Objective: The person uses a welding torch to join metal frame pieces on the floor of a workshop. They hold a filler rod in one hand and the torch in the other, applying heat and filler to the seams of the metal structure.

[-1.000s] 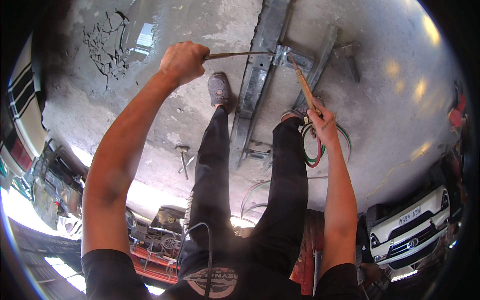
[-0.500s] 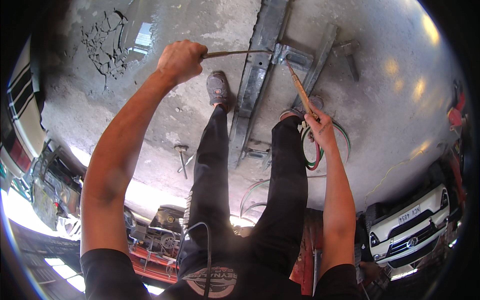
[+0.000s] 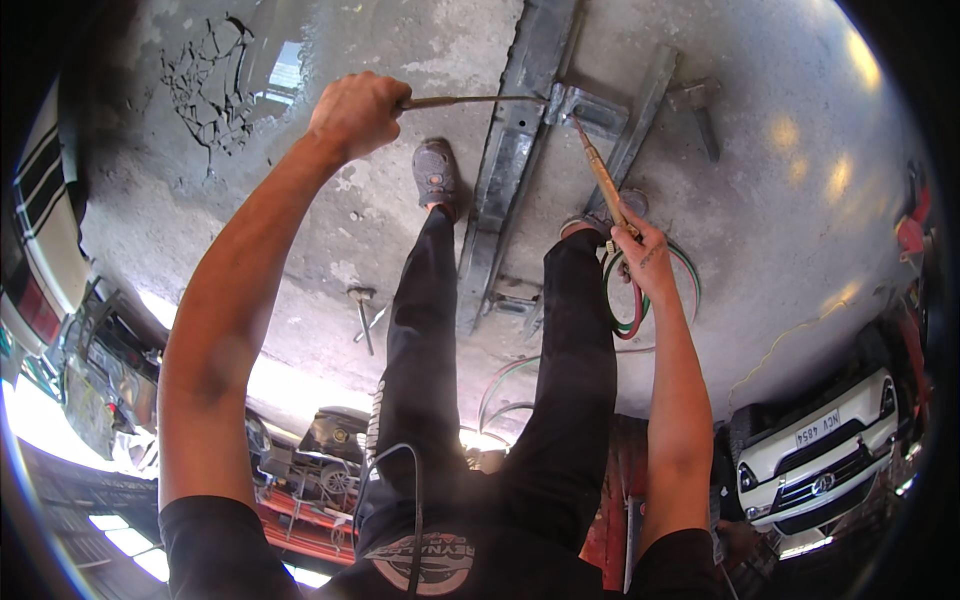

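Two bare hands work over a rough, cracked grey concrete floor. Left hand: grip closed in a fist around one end of a thin, straight metal rod, whose long axis runs nearly level, pointing right to a small grey metal bracket. Right hand: grip closed on the lower end of a slim brass-coloured torch, long axis slanting up and left, its tip at the same bracket. Bracket sits on a long, dull steel channel frame lying on the floor between the person's shoes, running away from them. Red and green hoses loop below the right hand. Hammer lies on the floor, well left of the frame.
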{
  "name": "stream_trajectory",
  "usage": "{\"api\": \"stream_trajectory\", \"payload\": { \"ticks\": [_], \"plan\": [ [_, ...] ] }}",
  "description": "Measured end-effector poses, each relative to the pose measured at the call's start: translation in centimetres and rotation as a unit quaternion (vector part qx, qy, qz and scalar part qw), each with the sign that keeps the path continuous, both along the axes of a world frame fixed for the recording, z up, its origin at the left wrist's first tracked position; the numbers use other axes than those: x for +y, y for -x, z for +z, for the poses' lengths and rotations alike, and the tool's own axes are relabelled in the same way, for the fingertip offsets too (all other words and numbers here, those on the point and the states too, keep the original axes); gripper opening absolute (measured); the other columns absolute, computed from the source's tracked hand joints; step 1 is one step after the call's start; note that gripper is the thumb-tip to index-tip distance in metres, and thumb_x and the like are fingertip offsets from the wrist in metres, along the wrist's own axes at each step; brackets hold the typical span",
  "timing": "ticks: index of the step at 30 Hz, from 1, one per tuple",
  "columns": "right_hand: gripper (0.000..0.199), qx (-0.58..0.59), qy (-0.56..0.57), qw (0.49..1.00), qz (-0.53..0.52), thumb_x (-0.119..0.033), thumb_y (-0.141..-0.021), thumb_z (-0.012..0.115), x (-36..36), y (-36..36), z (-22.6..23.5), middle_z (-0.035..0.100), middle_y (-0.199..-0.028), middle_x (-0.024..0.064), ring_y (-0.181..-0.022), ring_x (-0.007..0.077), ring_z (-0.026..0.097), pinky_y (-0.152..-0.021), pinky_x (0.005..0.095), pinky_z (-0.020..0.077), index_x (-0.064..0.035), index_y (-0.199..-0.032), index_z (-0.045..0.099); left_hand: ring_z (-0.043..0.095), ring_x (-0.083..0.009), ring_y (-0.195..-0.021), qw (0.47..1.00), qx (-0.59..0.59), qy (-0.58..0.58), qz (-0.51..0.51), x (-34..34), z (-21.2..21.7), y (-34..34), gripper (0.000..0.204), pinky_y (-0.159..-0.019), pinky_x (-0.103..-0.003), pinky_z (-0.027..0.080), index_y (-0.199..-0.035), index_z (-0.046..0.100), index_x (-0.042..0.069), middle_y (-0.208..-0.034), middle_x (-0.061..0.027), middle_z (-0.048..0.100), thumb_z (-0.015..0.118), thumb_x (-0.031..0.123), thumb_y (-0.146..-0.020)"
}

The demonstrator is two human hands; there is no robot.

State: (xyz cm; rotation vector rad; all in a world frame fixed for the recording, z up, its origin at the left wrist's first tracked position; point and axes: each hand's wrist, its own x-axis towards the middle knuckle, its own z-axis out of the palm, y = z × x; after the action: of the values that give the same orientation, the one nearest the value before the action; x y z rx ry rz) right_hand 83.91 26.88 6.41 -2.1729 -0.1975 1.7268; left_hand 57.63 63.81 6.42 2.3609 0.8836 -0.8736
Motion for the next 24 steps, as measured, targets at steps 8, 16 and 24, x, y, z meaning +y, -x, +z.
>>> {"api": "stream_trajectory", "payload": {
  "ticks": [8,16,24],
  "plan": [
    [0.052,-0.010,-0.022,1.000,0.008,-0.021,-0.100,0.065,-0.59,0.10,-0.28,0.060,-0.067,0.0024,-0.047,0.0121,0.059,-0.042,0.0286,0.0464,-0.0073,-0.150,0.058,0.075,-0.0341,-0.089,1.000,0.006,0.000,0.003,-0.12,0.54,-0.46,0.023,-0.081,-0.046,0.058,-0.100,0.078,0.012,-0.091,-0.0139,0.077,0.067,0.006,-0.082],
    [0.052,-0.010,-0.009,1.000,0.007,-0.020,-0.099,0.065,0.14,0.14,0.13,0.060,-0.070,0.0019,-0.048,0.0112,0.058,-0.043,0.0286,0.0464,-0.0079,-0.149,0.059,0.074,-0.0348,-0.090,1.000,0.013,0.001,0.004,0.16,0.37,-0.28,0.024,-0.082,-0.047,0.058,-0.101,0.078,0.012,-0.091,-0.0150,0.076,0.067,0.005,-0.080],
    [0.051,-0.020,-0.020,1.000,-0.005,-0.021,-0.100,0.067,0.14,0.19,-0.18,0.061,-0.072,0.0022,-0.048,0.0109,0.058,-0.042,0.0288,0.0461,-0.0073,-0.149,0.059,0.075,-0.0349,-0.087,1.000,0.001,-0.002,0.001,-0.65,1.02,-0.36,0.024,-0.080,-0.046,0.059,-0.099,0.078,0.012,-0.090,-0.0144,0.077,0.067,0.004,-0.079]
  ]
}}
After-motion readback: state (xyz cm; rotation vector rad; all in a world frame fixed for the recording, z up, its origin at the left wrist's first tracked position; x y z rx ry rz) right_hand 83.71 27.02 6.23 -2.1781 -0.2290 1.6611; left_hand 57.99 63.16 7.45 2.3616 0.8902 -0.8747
